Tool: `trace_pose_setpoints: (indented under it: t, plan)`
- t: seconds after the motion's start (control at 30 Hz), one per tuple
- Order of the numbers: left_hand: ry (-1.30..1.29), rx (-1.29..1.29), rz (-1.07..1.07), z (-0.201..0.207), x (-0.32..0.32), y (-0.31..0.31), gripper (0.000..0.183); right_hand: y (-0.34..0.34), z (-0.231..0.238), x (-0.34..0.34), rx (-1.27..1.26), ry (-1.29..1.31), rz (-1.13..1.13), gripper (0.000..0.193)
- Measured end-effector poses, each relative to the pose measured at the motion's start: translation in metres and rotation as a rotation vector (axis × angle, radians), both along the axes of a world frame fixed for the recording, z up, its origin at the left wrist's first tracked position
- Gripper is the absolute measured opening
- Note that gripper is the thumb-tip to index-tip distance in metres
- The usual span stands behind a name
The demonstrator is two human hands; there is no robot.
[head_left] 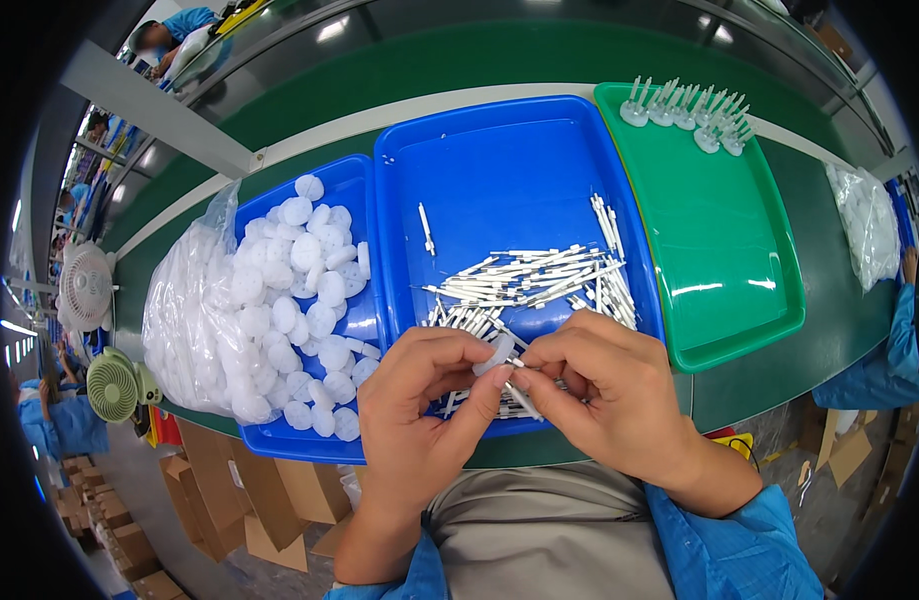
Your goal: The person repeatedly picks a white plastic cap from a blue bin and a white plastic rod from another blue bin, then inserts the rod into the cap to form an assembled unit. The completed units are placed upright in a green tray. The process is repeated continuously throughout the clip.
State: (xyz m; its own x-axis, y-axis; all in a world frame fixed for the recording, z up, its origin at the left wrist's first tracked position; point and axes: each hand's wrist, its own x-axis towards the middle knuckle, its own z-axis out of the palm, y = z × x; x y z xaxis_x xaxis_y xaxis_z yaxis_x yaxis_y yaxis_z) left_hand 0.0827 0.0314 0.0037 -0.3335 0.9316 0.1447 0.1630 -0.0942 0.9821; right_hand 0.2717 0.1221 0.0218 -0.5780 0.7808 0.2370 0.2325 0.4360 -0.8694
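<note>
Just above the near edge of the middle blue tray [499,160], my two hands meet. My left hand [419,395] pinches a translucent white plastic disc [491,358] between thumb and fingers. A thin white rod [522,401] is in the fingers of my right hand [614,385], close against the disc. Whether the rod is seated in the disc cannot be made out. Many similar white rods [519,278] lie in a loose heap behind my hands, partly hidden by them. To the left, white discs [306,252] pile up in another blue tray [354,190].
Discs fill a clear plastic bag [189,320] on the left tray. A green tray [714,235] on the right holds several discs with upright rods [707,137] at its far end. Another bag [863,225] lies far right. Fans [113,385] and cardboard boxes [269,490] stand beyond the table.
</note>
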Motion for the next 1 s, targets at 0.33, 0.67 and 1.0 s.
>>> trace_pose_setpoints:
  t: [0.33, 0.67, 1.0]
  plan:
    - [0.118, -0.03, 0.002, 0.003, -0.002, 0.001, 0.017, -0.006, -0.007, -0.006, 0.233, -0.047, -0.002, 0.014]
    - [0.145, -0.004, -0.029, 0.002, -0.009, -0.001, 0.019, -0.003, -0.001, -0.012, 0.23, -0.084, 0.04, 0.013]
    - [0.197, 0.135, -0.022, 0.007, -0.012, 0.003, 0.036, -0.005, -0.008, -0.007, 0.226, 0.067, 0.028, 0.023]
